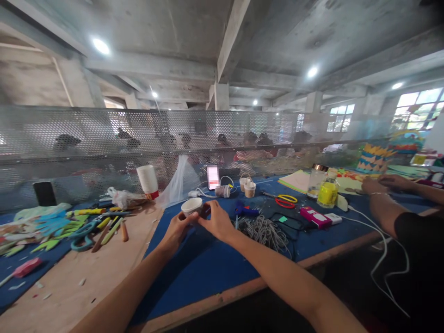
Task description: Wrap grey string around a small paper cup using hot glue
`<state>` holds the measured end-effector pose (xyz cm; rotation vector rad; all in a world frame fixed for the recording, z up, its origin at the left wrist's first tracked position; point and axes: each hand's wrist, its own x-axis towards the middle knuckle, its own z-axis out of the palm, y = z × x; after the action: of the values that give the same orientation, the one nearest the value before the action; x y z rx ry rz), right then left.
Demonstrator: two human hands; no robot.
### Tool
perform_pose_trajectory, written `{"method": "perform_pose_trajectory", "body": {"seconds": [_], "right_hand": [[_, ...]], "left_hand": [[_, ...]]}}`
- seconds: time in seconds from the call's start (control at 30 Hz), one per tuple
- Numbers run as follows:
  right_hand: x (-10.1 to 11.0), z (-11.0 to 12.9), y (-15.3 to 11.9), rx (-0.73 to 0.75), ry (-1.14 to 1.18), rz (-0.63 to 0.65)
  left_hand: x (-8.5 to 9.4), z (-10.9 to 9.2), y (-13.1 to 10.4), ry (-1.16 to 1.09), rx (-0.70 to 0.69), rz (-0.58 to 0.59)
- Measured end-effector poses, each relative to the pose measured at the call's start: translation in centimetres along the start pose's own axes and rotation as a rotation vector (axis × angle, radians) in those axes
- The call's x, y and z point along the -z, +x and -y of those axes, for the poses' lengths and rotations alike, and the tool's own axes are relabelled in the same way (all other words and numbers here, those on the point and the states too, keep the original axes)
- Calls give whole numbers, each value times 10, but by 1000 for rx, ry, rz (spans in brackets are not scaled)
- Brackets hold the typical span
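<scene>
A small white paper cup [192, 206] is held above the blue table covering [187, 273], its open top facing up. My left hand [178, 227] grips the cup's lower left side with its fingers closed. From the right, my right hand [215, 219] has its thumb near the cup's base and its fingers bent beside it; whether these fingers pinch something small is not clear. A heap of grey cord [265, 233] lies to the right of my right hand, with a dark blue glue gun [245, 209] just behind it.
Stacked white cups [147, 180] stand back left; scissors and tools [83, 233] lie left. Behind are a lit phone [212, 178] and small cord-wrapped cups [249, 188]. Red-and-yellow scissors [286, 201], a magenta box [315, 217] and jars [327, 193] sit right. Another person's arms [381, 199] reach in.
</scene>
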<state>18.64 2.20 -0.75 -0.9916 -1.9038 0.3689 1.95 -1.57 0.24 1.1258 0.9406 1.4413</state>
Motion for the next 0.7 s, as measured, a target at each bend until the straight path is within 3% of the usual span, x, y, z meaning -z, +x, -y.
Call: {"method": "perform_pose_trajectory", "body": {"seconds": [0.2, 0.43, 0.6, 0.7], "right_hand": [[-3, -1, 1, 12, 60, -7], [-2, 5, 1, 94, -77, -28], [2, 16, -2, 110, -97, 12], [9, 22, -9, 202, -62, 80]], "left_hand": [[8, 7, 9, -28, -42, -89], [14, 16, 17, -67, -61, -128], [13, 14, 14, -81, -56, -131], [12, 11, 10, -105, -53, -109]]}}
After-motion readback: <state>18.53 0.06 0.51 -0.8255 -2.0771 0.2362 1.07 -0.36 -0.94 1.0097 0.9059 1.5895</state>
